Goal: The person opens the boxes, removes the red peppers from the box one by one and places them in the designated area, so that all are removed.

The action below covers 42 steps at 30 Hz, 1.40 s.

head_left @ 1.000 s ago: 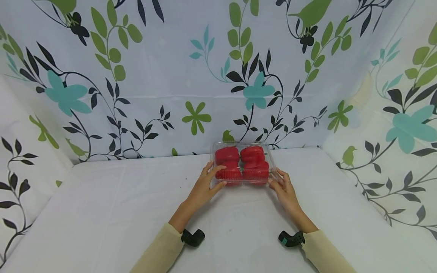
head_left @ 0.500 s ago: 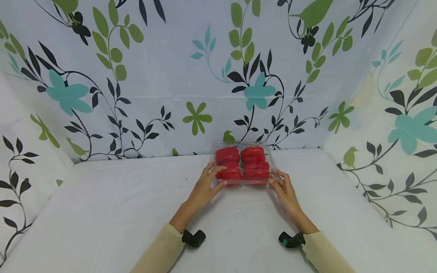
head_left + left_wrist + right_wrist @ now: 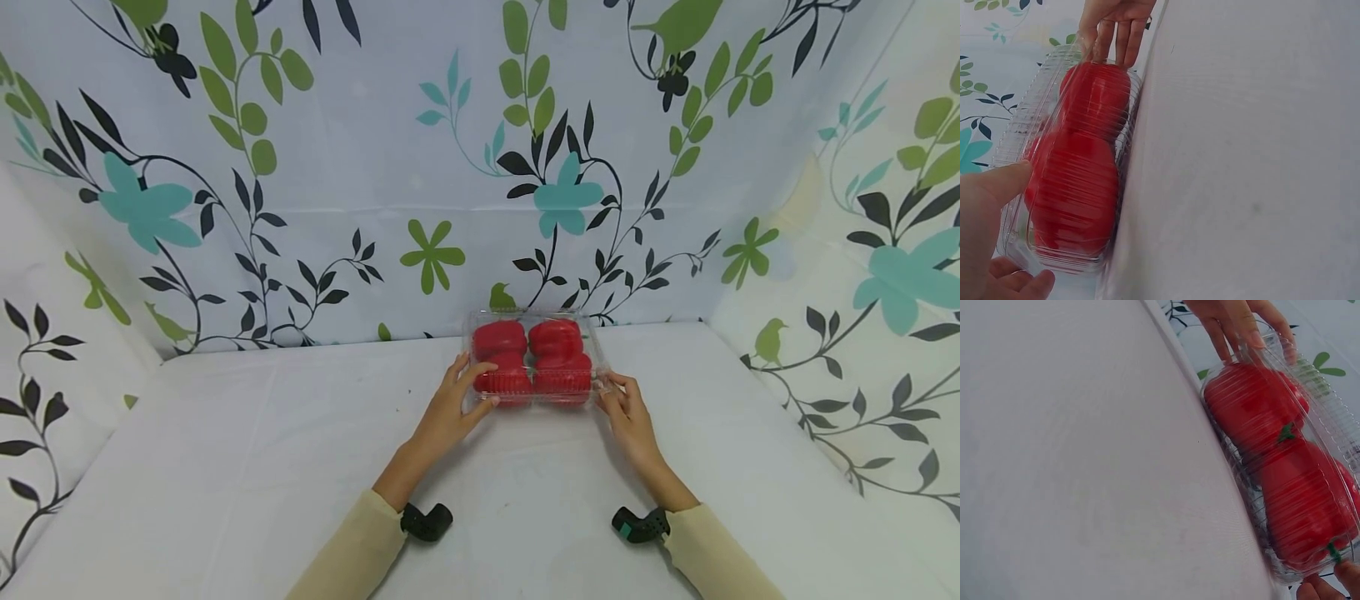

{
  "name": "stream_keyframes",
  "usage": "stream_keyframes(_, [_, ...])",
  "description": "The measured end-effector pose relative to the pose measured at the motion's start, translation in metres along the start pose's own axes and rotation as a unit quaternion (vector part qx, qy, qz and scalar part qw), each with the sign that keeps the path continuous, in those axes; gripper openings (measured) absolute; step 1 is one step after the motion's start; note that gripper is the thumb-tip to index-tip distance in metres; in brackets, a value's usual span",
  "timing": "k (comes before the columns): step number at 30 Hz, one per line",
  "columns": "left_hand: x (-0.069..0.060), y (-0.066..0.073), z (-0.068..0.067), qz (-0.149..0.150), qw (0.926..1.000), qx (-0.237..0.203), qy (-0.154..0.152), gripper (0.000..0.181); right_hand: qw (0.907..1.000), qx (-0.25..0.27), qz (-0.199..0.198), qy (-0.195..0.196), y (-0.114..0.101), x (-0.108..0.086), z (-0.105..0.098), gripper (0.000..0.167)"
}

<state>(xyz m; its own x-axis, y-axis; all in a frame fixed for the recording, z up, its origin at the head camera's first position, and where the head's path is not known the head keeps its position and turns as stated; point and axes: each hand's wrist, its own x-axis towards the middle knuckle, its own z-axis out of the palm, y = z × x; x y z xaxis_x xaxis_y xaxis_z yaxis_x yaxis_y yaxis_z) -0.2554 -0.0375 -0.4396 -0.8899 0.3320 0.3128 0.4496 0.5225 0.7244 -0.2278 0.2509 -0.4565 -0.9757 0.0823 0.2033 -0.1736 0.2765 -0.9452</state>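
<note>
A clear plastic container (image 3: 531, 315) with a ribbed lid lies at the back of the table, holding several red peppers (image 3: 555, 337); green stems show in the right wrist view. My left hand (image 3: 441, 417) grips its left end, one finger over the lid and the thumb low at the front corner. At the opposite end, my right hand (image 3: 633, 429) pinches the front right corner between thumb and fingers. In the left wrist view, the lid (image 3: 1072, 194) appears lowered over the peppers; whether it is latched I cannot tell.
A white cloth (image 3: 300, 467) covers the table. Behind the container hangs a curtain (image 3: 337, 167) with leaves, flowers and birds, and similar patterned cloth stands at both sides. Each wrist wears a black device (image 3: 426, 523).
My right thumb and fingers have shifted slightly to the right and drawn closer together at the container's corner. My left hand and the container stay put.
</note>
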Motion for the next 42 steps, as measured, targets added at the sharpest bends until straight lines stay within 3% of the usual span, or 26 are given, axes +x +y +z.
stream_keyframes(8, [0.000,-0.003,0.004,0.004,0.9998,-0.020,-0.003,0.051,0.9981,0.059,-0.020,0.001,0.007,-0.001,-0.002,0.048])
stream_keyframes(14, [0.000,-0.005,0.006,0.010,0.9994,-0.032,-0.001,0.051,0.9971,0.074,-0.018,0.003,0.008,-0.003,-0.003,0.049])
stream_keyframes(21, [0.000,-0.009,0.008,0.025,0.9988,-0.042,0.002,0.066,0.9957,0.091,-0.016,-0.001,0.007,-0.002,-0.002,0.055])
stream_keyframes(28, [0.001,-0.012,0.009,0.040,0.9971,-0.062,0.013,0.074,0.9973,0.074,-0.001,-0.005,0.008,-0.003,-0.001,0.050])
stream_keyframes(42, [0.001,-0.012,0.009,0.041,0.9956,-0.082,0.021,0.074,0.9976,0.069,0.001,-0.007,0.004,-0.003,0.001,0.050])
